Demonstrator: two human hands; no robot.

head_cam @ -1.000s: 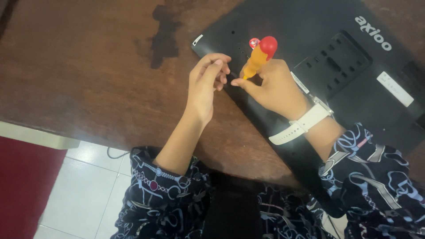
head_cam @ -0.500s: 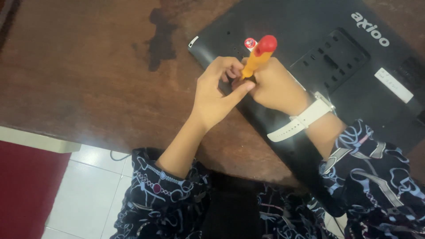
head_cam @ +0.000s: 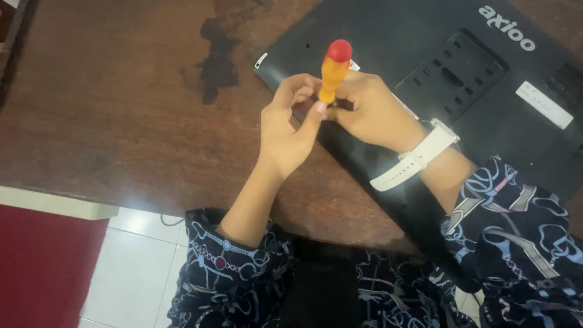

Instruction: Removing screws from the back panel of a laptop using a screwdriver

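I count two hands at work: one left hand [head_cam: 285,130] and one right hand [head_cam: 373,112], both closed about a single screwdriver [head_cam: 333,70] with an orange handle and red cap. I count one black device [head_cam: 425,79] lying back-up on one wooden counter [head_cam: 109,103]. On that device I note one recessed mounting panel [head_cam: 458,67], one long white label [head_cam: 543,104] and one small white sticker [head_cam: 261,60] at its corner. I record one white wristwatch [head_cam: 416,155] on the right wrist, one dark stain [head_cam: 212,61] on the counter, and two patterned sleeves [head_cam: 231,267].
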